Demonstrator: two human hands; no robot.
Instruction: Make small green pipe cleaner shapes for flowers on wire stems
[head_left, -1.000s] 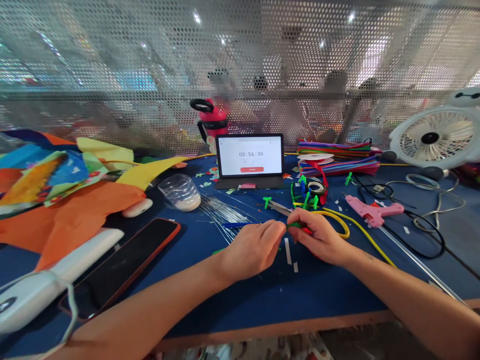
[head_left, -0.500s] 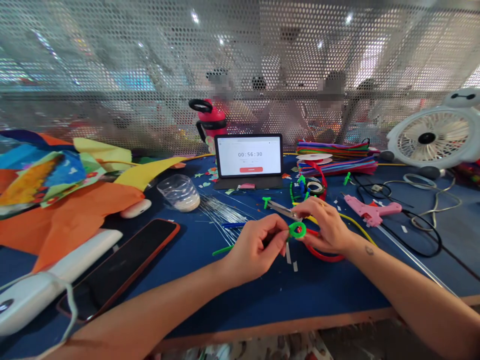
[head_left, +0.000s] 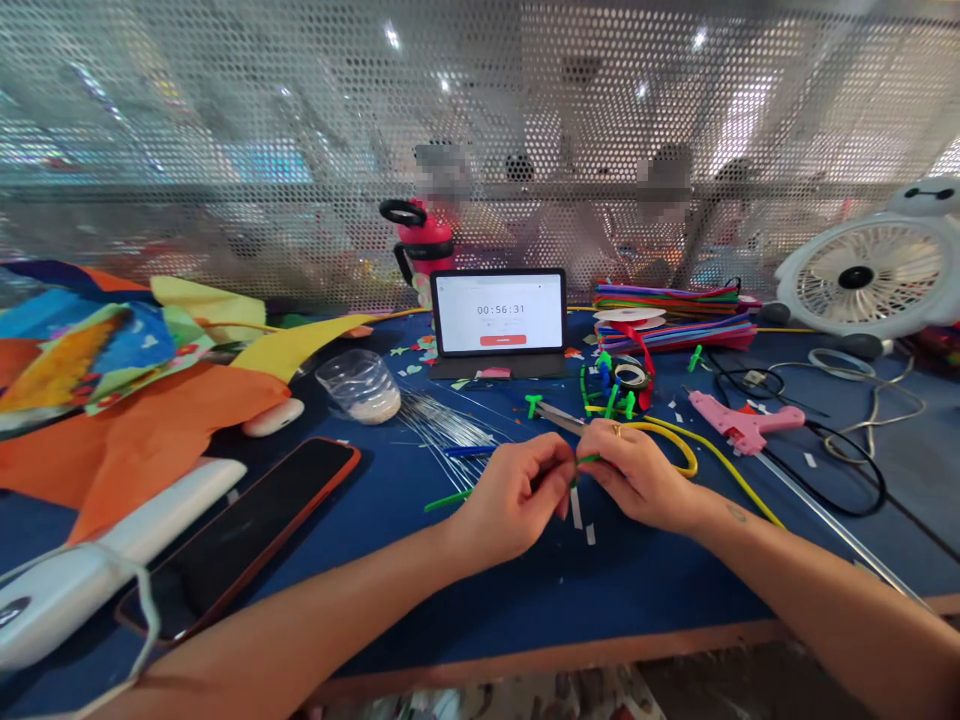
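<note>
A green pipe cleaner (head_left: 590, 458) is pinched between my two hands over the table; most of it is hidden by fingers. My left hand (head_left: 517, 497) is closed on its left part, thumb and index finger pressed together. Close against it, my right hand (head_left: 637, 475) grips the right part with bent fingers. Scissors (head_left: 561, 416) lie just behind my right hand, which partly covers them. A small bent green pipe-cleaner piece (head_left: 533, 405) rests by their tips. Further left are another green pipe-cleaner length (head_left: 448, 501) and a dark blue one (head_left: 469, 451).
A tablet (head_left: 499, 312) showing a timer stands at the back. To the right lie a pink glue gun (head_left: 746, 418), pipe-cleaner bundles (head_left: 679, 333) and a fan (head_left: 862, 270). At left are a clear cup (head_left: 360, 385), thin wires (head_left: 446, 420), a phone (head_left: 247, 535) and orange felt (head_left: 150, 420).
My right hand has come down and inward, closing on the green pipe cleaner. Its round coil, visible before, is now mostly covered by fingers. My left hand stays almost in place.
</note>
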